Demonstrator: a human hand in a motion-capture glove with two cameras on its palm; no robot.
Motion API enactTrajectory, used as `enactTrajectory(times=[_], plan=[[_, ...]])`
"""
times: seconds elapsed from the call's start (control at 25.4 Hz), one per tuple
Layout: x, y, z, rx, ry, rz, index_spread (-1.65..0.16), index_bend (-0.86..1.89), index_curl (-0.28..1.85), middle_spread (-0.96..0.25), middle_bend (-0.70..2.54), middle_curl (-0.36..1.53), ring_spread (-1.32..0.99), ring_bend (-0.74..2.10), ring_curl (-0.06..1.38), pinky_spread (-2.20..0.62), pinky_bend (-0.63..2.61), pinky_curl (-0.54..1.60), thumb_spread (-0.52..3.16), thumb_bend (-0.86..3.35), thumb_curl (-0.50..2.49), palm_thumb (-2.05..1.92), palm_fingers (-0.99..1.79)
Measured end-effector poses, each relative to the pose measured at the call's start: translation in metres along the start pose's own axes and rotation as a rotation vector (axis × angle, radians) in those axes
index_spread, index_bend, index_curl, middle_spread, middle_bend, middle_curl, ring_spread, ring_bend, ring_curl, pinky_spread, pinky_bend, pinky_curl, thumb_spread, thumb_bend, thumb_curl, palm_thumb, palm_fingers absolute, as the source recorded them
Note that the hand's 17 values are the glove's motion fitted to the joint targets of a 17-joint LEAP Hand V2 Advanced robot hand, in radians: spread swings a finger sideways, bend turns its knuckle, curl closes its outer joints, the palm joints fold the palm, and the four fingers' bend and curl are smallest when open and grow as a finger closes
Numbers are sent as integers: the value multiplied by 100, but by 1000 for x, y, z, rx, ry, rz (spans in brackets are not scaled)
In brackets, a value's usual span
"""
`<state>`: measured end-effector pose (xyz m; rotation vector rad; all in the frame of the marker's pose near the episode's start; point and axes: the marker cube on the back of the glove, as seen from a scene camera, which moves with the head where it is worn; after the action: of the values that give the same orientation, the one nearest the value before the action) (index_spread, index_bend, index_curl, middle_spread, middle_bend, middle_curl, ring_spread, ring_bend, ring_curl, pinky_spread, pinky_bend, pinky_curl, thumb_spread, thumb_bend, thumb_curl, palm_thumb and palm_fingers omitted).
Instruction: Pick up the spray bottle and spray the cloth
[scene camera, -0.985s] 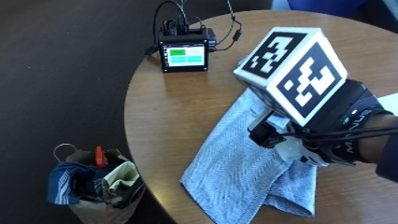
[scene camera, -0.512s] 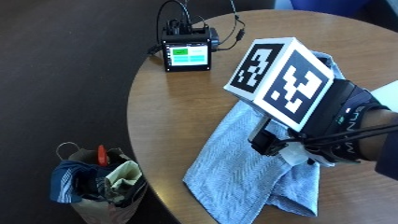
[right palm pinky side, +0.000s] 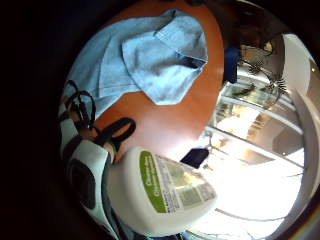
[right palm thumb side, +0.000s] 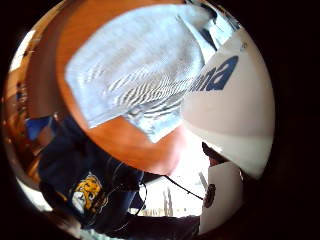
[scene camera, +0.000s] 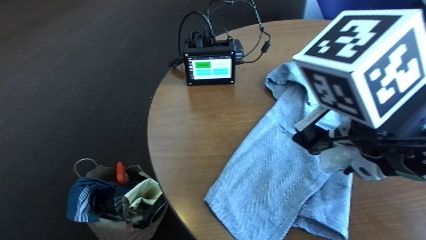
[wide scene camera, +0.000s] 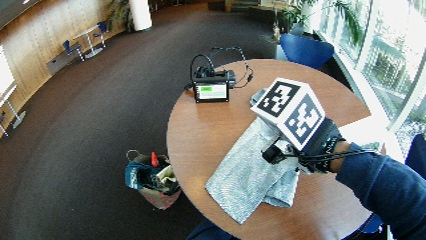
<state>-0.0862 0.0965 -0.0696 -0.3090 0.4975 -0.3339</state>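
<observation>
A blue-grey cloth (scene camera: 279, 170) lies crumpled across the round wooden table (scene camera: 193, 130). My gloved right hand (scene camera: 393, 160) hovers over the cloth's right side and grips a white spray bottle (scene camera: 336, 157), whose black spray head (scene camera: 311, 137) points down toward the cloth. The little finger side palm view shows the bottle's body with a green label (right palm pinky side: 165, 195) close against the palm, with the cloth (right palm pinky side: 150, 60) below. In the thumb side palm view, the white bottle (right palm thumb side: 235, 110) with blue lettering sits beside the cloth (right palm thumb side: 135, 70). The wide view shows the hand (wide scene camera: 326, 145) above the cloth (wide scene camera: 249, 175).
A small black device with a green screen (scene camera: 210, 67) and cables stands at the table's far edge. A bag of items (scene camera: 116, 200) sits on the floor to the left of the table. A blue chair (wide scene camera: 306, 47) stands beyond the table.
My hand with the bottle has moved to the right and risen above the cloth. The cloth and the device have stayed in place.
</observation>
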Motion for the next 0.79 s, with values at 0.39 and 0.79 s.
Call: enactTrajectory(times=[0.39, 0.79], plan=[[18, 28, -17, 370, -650, -8, -24, 17, 45, -19, 69, 51, -24, 73, 47, -32, 45, 38, 43, -3, 71, 100, 136], [11, -3, -36, 673, -1320, -22, -24, 17, 45, -19, 69, 51, -24, 73, 46, -31, 45, 38, 44, -3, 71, 100, 135]])
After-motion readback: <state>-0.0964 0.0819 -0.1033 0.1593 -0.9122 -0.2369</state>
